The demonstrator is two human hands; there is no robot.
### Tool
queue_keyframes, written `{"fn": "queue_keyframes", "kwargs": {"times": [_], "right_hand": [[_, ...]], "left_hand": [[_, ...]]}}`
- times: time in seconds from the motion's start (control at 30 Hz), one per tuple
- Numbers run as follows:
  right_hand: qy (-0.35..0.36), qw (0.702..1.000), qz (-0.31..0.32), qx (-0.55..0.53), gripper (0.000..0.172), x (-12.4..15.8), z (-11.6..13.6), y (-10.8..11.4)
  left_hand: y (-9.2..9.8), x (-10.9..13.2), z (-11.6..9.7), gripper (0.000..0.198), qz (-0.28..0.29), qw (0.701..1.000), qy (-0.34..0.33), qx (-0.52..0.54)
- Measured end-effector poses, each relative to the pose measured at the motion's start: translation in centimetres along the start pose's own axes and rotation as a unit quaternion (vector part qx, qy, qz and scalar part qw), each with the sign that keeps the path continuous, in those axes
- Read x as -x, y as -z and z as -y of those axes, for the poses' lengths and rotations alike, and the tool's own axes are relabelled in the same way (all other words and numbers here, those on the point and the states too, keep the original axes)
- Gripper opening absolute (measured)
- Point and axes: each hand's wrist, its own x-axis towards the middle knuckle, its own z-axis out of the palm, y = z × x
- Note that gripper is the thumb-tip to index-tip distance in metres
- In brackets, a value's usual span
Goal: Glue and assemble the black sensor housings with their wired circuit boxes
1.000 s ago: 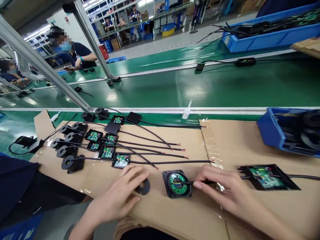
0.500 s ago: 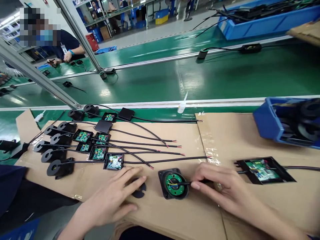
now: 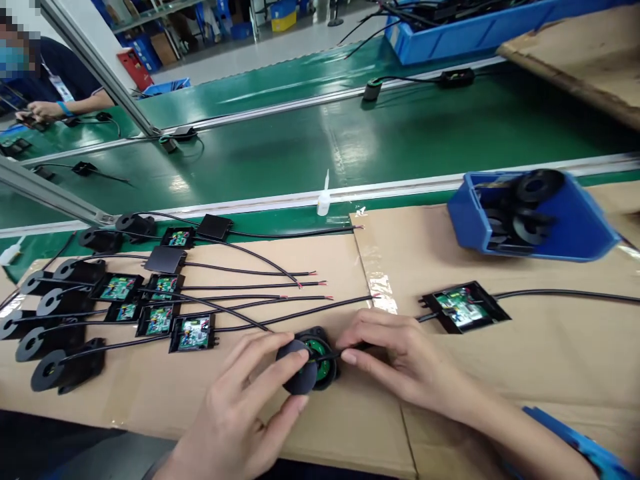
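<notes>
My left hand [image 3: 250, 393] grips a round black disc [image 3: 299, 372] by its edges, tilted over the left part of a black housing [image 3: 326, 373]. Inside the housing a green round circuit board [image 3: 323, 352] partly shows. Between thumb and fingers, my right hand [image 3: 395, 353] pinches the black cable [image 3: 333, 357] where it enters the housing. The cable passes under my right hand and shows again on its far side, running to an uncovered black box with a circuit board [image 3: 463, 307]. Whether the disc touches the housing I cannot tell.
Several black housings [image 3: 67, 367] wired to open circuit boxes [image 3: 193, 333] lie on cardboard at left. A blue bin [image 3: 540, 250] of black parts stands at right. A white bottle [image 3: 323, 200] is by the rail. Across the green bench [image 3: 280, 153], a person's hands [image 3: 45, 112] handle a part.
My left hand has picked the black disc up from the cardboard and brought it right, over the housing. My right hand still pinches the cable. The view has shifted to the right.
</notes>
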Motion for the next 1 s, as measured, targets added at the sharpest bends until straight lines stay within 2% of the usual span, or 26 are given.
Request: {"fn": "queue_keyframes", "kwargs": {"times": [0.13, 0.33, 0.57, 0.77, 1.0], "right_hand": [[-0.008, 1.0, 0.019, -0.007, 0.021, 0.0, 0.2, 0.1], [-0.006, 1.0, 0.014, -0.016, 0.02, -0.1, 0.2, 0.1], [0.007, 1.0, -0.014, -0.027, 0.016, -0.1, 0.2, 0.1], [-0.005, 1.0, -0.006, -0.028, 0.017, -0.1, 0.4, 0.1], [-0.004, 1.0, -0.005, -0.016, 0.016, -0.1, 0.3, 0.1]], "left_hand": [[-1.1, -0.5, -0.3, 0.029, -0.013, 1.0, -0.016, -0.01], [-1.0, -0.8, -0.3, 0.022, -0.014, 0.999, -0.042, -0.008], [-1.5, -1.1, 0.1, 0.02, -0.024, 0.998, -0.064, -0.008], [-1.6, -1.1, 0.5, 0.028, -0.014, 0.997, -0.075, -0.01], [-2.4, -0.6, -0.1, 0.025, -0.044, 0.998, -0.026, -0.026]]}}
